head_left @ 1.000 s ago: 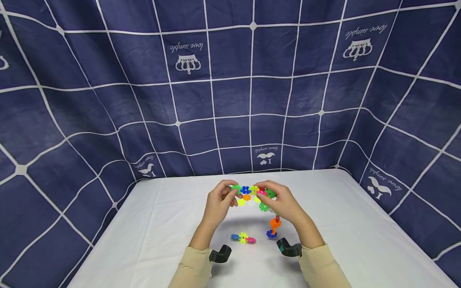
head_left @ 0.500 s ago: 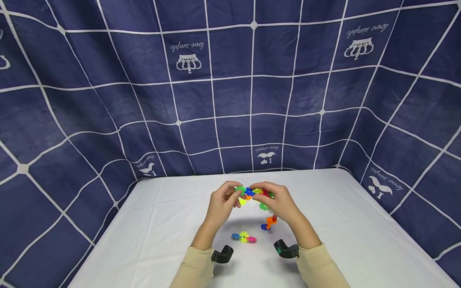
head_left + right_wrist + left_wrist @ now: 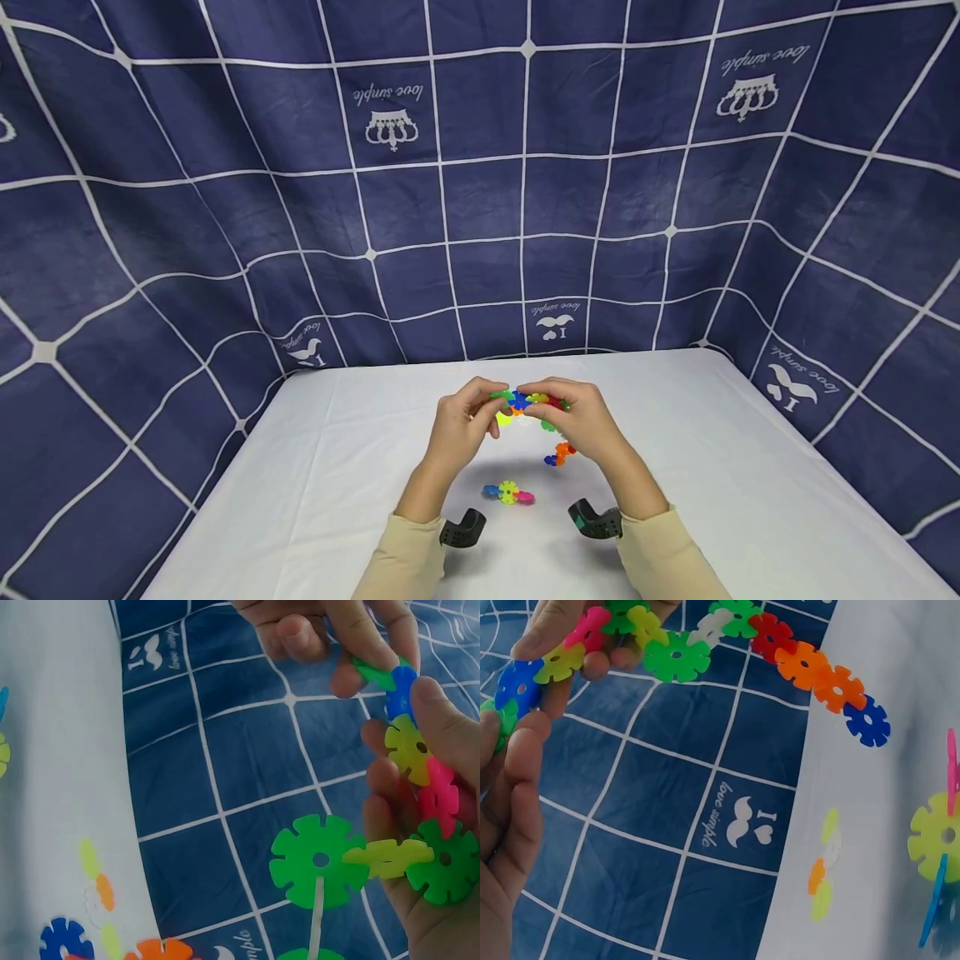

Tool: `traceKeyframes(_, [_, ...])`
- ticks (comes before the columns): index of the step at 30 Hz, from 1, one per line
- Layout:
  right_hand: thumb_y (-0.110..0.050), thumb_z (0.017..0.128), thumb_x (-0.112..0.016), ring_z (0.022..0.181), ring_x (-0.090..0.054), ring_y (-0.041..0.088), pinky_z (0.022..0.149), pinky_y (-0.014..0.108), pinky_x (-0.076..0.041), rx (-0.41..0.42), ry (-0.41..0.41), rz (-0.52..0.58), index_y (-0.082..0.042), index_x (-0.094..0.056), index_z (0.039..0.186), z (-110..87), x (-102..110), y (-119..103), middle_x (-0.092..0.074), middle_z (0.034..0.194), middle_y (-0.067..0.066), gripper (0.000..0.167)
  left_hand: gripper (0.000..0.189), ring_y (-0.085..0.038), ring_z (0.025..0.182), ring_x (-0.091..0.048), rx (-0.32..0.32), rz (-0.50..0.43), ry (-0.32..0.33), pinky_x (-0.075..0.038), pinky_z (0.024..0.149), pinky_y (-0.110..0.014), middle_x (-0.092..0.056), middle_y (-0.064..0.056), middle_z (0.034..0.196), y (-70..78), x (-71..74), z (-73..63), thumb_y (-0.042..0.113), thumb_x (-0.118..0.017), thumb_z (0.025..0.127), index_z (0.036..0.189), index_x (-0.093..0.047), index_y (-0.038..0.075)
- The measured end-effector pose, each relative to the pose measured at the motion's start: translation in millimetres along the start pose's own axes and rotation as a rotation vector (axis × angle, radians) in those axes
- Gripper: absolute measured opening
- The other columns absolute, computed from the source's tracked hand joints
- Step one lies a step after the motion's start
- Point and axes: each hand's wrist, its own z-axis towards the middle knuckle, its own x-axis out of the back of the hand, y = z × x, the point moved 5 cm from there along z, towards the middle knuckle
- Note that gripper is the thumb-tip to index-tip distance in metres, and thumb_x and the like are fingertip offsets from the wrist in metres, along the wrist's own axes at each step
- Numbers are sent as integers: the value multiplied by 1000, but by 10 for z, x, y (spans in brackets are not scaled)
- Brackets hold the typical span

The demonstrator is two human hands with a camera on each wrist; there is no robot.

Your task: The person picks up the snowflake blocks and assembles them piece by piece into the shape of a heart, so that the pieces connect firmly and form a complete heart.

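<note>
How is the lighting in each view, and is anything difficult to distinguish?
Head view: bright, soft shadow on the table; left wrist view: dimmer, but the disc chain is clear; right wrist view: also dim, a white disc nearly blends into the table.

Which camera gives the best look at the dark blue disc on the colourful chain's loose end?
The left wrist view. There the dark blue disc lies fully inside the picture, its notches and centre hole clear. The head view shows it small, with little detail; in the right wrist view the bottom edge cuts it off.
</note>
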Motion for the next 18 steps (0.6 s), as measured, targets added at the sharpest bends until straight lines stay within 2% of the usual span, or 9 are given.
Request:
traceKeyframes(3, [-15,85,-78,82,-66,14,69,21,-58,-3,-5,-2,-14,-76,113,3,2,-22,-76,104,4,29,14,-3,48,-54,-22,-2,-7,-45,43,-19,-75,-12,81,30,4,-2,4,-67,93,107,-68,8])
traceKeyframes(5, [-16,85,-78,82,-66,14,70,21,-58,-4,-7,-6,-14,-76,114,2,9,-30,-76,104,3,29,14,-2,48,-54,-23,-8,-8,-45,44,-19,-75,-13,82,38,-1,0,5,-67,93,107,-68,8])
traceKeyframes(8, [-15,85,-78,84,-66,13,71,21,-58,8,-8,-10,-13,-76,114,-1,18,-49,-76,105,4,29,14,-5,48,-55,-16,-14,-5,-45,44,-19,-75,-12,82,34,-10,1,5,-67,93,107,-68,8])
traceKeyframes(13, [-15,84,-79,88,-69,14,75,19,-58,11,-12,-2,-13,-75,115,2,23,-51,-75,107,5,32,14,-18,48,-58,-10,-20,1,-46,45,-20,-76,-11,83,21,-28,1,8,-66,94,108,-68,9])
traceKeyframes(18, [-15,83,-80,89,-69,16,77,19,-58,0,-8,-1,-14,-75,115,2,35,-38,-75,107,4,32,18,-10,50,-57,9,19,-6,-48,49,-21,-77,-9,84,20,-31,-4,9,-67,94,112,-68,12])
